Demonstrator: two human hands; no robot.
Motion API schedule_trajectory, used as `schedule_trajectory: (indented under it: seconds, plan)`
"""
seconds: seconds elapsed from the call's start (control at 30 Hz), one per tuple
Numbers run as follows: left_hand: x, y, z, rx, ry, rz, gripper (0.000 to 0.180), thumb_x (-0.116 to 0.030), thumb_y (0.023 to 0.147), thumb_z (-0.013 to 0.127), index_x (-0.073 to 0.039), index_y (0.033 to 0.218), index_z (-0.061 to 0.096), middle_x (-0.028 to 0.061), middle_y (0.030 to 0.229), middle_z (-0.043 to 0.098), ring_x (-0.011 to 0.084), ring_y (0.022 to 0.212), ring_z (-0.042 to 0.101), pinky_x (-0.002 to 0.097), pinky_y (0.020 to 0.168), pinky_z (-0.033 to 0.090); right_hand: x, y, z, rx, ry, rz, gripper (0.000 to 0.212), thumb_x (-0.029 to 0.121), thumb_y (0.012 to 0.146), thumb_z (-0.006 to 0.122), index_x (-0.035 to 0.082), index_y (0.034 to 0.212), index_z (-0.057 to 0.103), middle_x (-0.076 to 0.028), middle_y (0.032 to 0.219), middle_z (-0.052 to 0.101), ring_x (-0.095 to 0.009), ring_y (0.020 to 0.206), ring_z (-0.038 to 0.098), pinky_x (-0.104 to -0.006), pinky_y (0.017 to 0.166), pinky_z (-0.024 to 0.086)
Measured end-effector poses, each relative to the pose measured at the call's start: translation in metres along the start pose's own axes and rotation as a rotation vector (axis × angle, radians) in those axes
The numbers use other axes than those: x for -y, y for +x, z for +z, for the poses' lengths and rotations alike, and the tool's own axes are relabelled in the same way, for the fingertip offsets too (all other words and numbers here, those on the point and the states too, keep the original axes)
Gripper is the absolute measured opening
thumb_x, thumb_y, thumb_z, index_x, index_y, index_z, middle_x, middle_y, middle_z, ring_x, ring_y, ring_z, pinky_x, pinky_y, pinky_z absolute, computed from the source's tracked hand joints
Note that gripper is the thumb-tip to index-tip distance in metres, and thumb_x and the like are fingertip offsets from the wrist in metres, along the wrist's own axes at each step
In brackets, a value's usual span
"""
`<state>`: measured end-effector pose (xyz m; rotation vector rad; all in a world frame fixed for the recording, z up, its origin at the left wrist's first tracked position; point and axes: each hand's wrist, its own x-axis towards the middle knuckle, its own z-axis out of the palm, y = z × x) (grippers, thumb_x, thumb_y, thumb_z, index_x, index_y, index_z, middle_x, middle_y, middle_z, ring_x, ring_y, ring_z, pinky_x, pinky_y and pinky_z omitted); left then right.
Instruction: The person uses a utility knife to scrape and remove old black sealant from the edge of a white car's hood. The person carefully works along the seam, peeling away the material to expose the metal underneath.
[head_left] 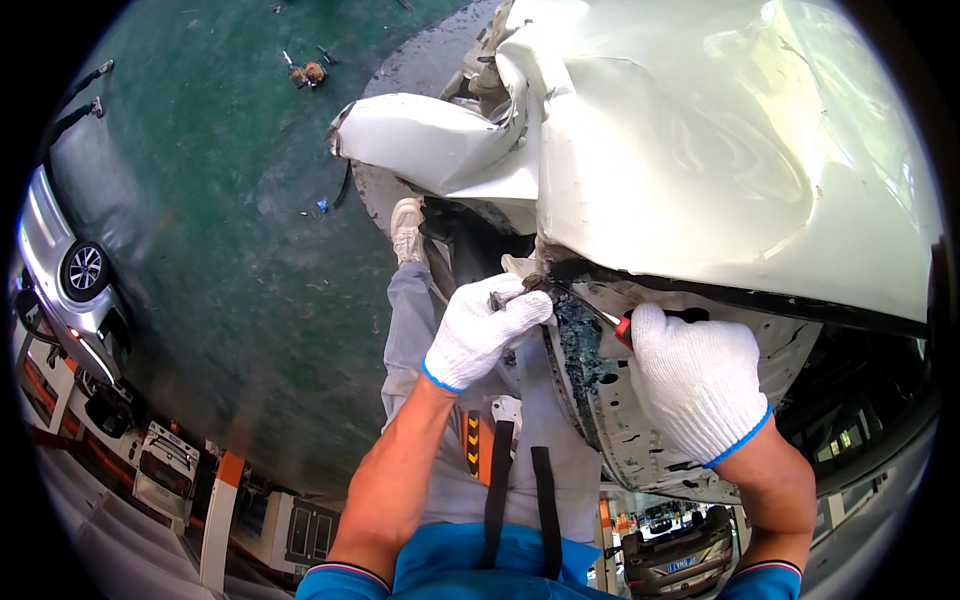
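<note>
My right hand (700, 380), in a white knit glove with a blue cuff, is wrapped round the red handle of a screwdriver (612, 321). Its thin shaft points left, toward the torn lower corner of a crumpled white car body panel (680, 180). At that corner my left hand (488, 330), gloved the same way, is closed in a pinch beside a small brownish part (536, 283). What lies between its fingertips is too hidden to name. Below the tool tip, shattered bluish glass (578, 355) clings along the edge of a pale, perforated metal panel (640, 430).
A bent white flap (430, 145) juts out to the left. Small debris (305, 73) lies on the green floor (230, 200). A silver car (75, 270) stands at far left, a dark car (680, 560) at the bottom. Black straps (497, 490) hang before me.
</note>
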<state>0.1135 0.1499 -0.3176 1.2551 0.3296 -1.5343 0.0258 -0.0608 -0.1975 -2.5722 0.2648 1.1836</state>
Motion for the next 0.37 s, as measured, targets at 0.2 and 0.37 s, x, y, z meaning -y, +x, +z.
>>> schedule_trajectory:
  seconds: [0.2, 0.37]
  plan:
    - [-0.002, 0.001, 0.001, 0.007, 0.078, 0.027, 0.021, -0.02, 0.097, 0.072, -0.005, 0.084, 0.068, -0.0059, 0.067, 0.055, 0.0027, 0.056, 0.045, 0.0222, 0.051, 0.032, 0.0, 0.004, -0.009, 0.027, 0.002, -0.046, 0.013, 0.012, 0.08, 0.066, 0.006, 0.089, 0.058, -0.011, 0.064, 0.064, -0.031, 0.056, 0.067, -0.0423, 0.051, 0.049]
    - [-0.012, -0.006, 0.002, -0.005, 0.077, -0.04, 0.019, -0.018, 0.098, 0.072, -0.005, 0.085, 0.073, -0.0063, 0.065, 0.055, 0.0021, 0.059, 0.043, 0.0229, 0.053, 0.031, -0.003, 0.005, -0.008, 0.014, -0.001, -0.086, 0.018, 0.015, 0.082, 0.068, 0.004, 0.093, 0.058, -0.012, 0.063, 0.065, -0.032, 0.057, 0.068, -0.0436, 0.052, 0.05]
